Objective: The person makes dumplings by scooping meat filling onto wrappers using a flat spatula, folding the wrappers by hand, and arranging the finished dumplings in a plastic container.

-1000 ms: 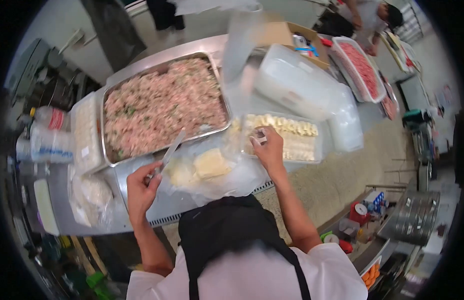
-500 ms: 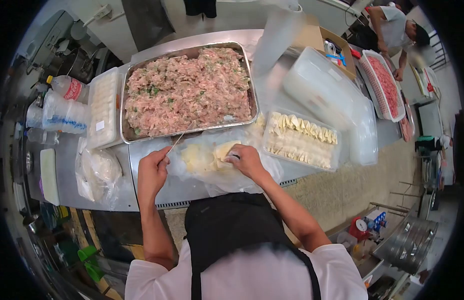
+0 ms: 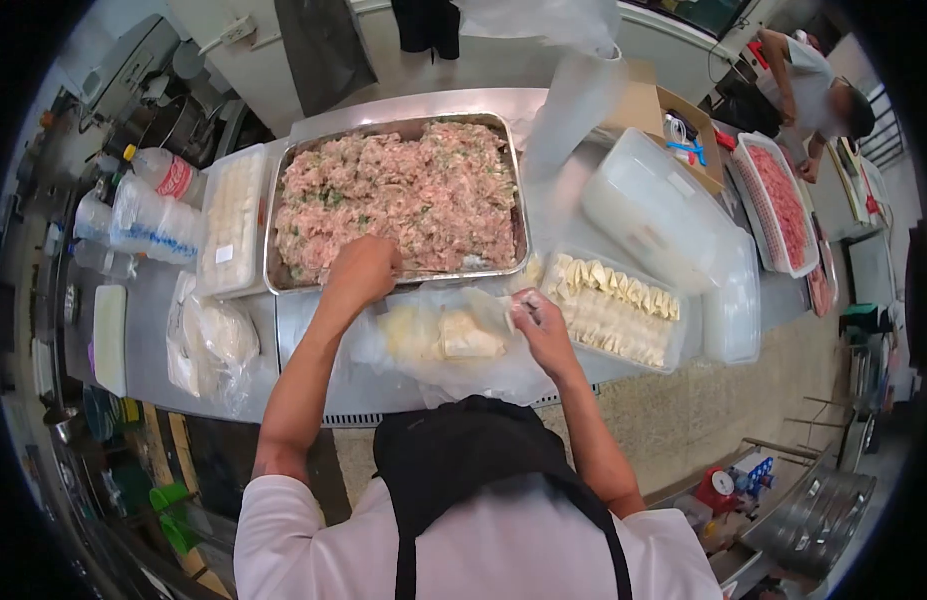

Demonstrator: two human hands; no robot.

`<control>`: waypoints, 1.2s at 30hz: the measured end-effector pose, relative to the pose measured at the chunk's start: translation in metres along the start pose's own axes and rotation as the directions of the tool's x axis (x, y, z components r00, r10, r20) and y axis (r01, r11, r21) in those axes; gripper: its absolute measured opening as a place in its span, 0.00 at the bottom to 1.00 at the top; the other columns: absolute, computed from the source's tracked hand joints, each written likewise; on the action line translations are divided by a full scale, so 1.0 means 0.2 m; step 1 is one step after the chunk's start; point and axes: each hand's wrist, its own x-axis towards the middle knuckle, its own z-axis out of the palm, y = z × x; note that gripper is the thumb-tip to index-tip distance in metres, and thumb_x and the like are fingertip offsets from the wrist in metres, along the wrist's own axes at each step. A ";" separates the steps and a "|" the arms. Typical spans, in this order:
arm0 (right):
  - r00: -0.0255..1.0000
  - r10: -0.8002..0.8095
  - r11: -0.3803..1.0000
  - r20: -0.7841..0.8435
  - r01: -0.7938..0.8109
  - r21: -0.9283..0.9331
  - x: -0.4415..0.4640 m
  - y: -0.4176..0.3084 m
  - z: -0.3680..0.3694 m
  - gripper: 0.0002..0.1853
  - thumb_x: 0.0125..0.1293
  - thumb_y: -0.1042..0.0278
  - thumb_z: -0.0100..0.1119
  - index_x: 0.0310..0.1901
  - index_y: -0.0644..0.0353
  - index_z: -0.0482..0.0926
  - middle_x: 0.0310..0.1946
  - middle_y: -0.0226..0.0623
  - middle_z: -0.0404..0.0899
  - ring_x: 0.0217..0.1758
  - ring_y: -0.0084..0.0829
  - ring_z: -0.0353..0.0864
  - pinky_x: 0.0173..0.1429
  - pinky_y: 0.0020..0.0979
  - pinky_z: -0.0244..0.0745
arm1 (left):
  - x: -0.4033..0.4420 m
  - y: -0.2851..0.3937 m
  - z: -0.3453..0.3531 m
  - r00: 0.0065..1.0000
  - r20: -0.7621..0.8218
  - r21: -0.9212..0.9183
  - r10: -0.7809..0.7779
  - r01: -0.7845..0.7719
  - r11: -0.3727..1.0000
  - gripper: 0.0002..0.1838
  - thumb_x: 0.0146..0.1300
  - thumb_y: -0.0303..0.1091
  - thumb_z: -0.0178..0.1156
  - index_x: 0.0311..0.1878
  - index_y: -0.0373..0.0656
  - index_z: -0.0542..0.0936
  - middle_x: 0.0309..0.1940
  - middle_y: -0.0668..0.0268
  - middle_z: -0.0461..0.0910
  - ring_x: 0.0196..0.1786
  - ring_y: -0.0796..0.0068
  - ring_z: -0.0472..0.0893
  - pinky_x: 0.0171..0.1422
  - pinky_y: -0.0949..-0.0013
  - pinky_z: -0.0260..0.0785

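Observation:
My left hand (image 3: 365, 270) is closed at the near rim of a large metal tray (image 3: 523, 225) heaped with pink minced meat (image 3: 403, 195) flecked with green. A thin stick (image 3: 423, 273) runs right from its fingers along the meat's near edge. My right hand (image 3: 541, 328) is pinched on a thin pale dumpling wrapper (image 3: 510, 316), mostly hidden by the fingers. It hovers between a stack of wrappers (image 3: 468, 336) on clear plastic and a plastic box (image 3: 673, 362) with rows of folded dumplings (image 3: 618, 285).
Left of the meat tray are a white-filled lidded container (image 3: 233, 220), bottles (image 3: 168, 175) and bagged dough-like packs (image 3: 213, 335). Translucent boxes (image 3: 658, 210) and a cardboard box (image 3: 688, 120) stand right. A co-worker (image 3: 808, 85) is near a basket of red meat (image 3: 773, 200).
My left hand has moved forward and right with the stick, from the table side to the meat's edge. My right hand has drawn right, away from the wrapper stack.

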 end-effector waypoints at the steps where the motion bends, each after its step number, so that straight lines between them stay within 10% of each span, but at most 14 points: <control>1: 0.990 0.141 0.976 -0.001 -0.139 0.167 -0.01 -0.01 -0.04 0.08 0.75 0.67 0.56 0.47 0.62 0.76 0.34 0.29 0.77 0.38 0.24 0.75 0.47 0.27 0.73 | -0.01 0.01 -0.03 0.998 -0.062 -0.062 -0.024 0.020 0.998 0.05 0.51 0.25 0.60 0.29 0.37 0.85 0.30 0.45 0.83 0.39 0.44 0.85 0.46 0.48 0.77; 4: 0.915 0.397 0.832 0.069 -0.391 0.393 -0.07 0.06 -0.10 0.17 0.79 0.60 0.49 0.61 0.59 0.71 0.47 0.34 0.80 0.50 0.29 0.80 0.56 0.31 0.75 | 0.07 0.00 0.04 0.996 -0.047 -0.017 -0.072 0.071 0.997 0.10 0.48 0.24 0.62 0.34 0.43 0.88 0.33 0.49 0.85 0.40 0.46 0.85 0.47 0.51 0.77; 7: 0.943 0.299 0.308 0.143 -0.237 0.921 -0.08 0.07 -0.10 0.32 0.81 0.45 0.38 0.73 0.64 0.61 0.71 0.48 0.68 0.74 0.47 0.68 0.78 0.53 0.60 | 0.11 -0.08 0.22 0.999 0.019 0.027 -0.039 0.039 0.999 0.16 0.46 0.24 0.63 0.39 0.49 0.91 0.35 0.54 0.86 0.41 0.49 0.84 0.48 0.53 0.78; 17: 0.948 0.317 0.388 0.026 -0.155 0.909 -0.14 0.15 -0.10 0.28 0.73 0.71 0.57 0.72 0.63 0.63 0.67 0.41 0.73 0.71 0.40 0.73 0.76 0.48 0.66 | 0.15 -0.06 0.19 0.996 -0.015 -0.290 0.092 -0.093 0.953 0.12 0.47 0.24 0.65 0.36 0.41 0.90 0.30 0.49 0.85 0.35 0.50 0.85 0.42 0.53 0.78; 24: 0.950 0.310 0.353 0.018 -0.133 0.926 0.01 0.05 -0.05 0.26 0.80 0.60 0.47 0.72 0.66 0.63 0.70 0.45 0.70 0.74 0.43 0.68 0.79 0.48 0.61 | 0.03 -0.10 0.08 0.996 0.044 -0.830 0.071 -0.003 0.558 0.13 0.58 0.20 0.63 0.45 0.35 0.88 0.24 0.58 0.84 0.17 0.75 0.78 0.23 0.68 0.70; 27: 0.939 0.344 0.303 -0.011 -0.100 0.948 0.11 -0.02 0.01 0.26 0.82 0.57 0.40 0.72 0.67 0.62 0.71 0.47 0.68 0.76 0.46 0.65 0.81 0.52 0.56 | -0.10 0.01 -0.02 0.998 0.058 -0.919 0.009 0.049 0.390 0.14 0.58 0.20 0.63 0.47 0.39 0.88 0.30 0.58 0.84 0.23 0.71 0.81 0.29 0.66 0.72; 28: 0.960 0.276 0.270 0.044 -0.121 0.955 0.15 -0.06 0.04 0.26 0.82 0.57 0.38 0.72 0.67 0.62 0.72 0.47 0.67 0.76 0.47 0.64 0.81 0.53 0.55 | -0.11 0.04 0.03 0.998 0.060 -0.919 0.011 0.051 0.392 0.14 0.58 0.20 0.63 0.47 0.39 0.88 0.30 0.58 0.84 0.23 0.71 0.81 0.29 0.66 0.72; 30: 0.974 0.207 0.235 0.091 -0.140 0.962 0.20 -0.12 0.09 0.26 0.82 0.56 0.37 0.72 0.67 0.62 0.72 0.48 0.66 0.76 0.48 0.64 0.81 0.55 0.53 | -0.14 0.12 0.14 0.880 -0.471 -0.629 0.058 -0.381 0.678 0.14 0.58 0.23 0.66 0.47 0.42 0.89 0.35 0.58 0.83 0.32 0.66 0.82 0.38 0.65 0.74; 36: 0.821 0.570 0.223 -0.029 -0.121 0.967 0.32 -0.07 0.16 0.27 0.83 0.56 0.34 0.72 0.67 0.62 0.71 0.49 0.68 0.74 0.48 0.67 0.79 0.55 0.58 | -0.33 0.26 0.11 0.968 -0.252 -0.440 -0.006 -0.109 0.891 0.13 0.58 0.22 0.64 0.46 0.44 0.89 0.31 0.58 0.78 0.37 0.53 0.81 0.41 0.55 0.73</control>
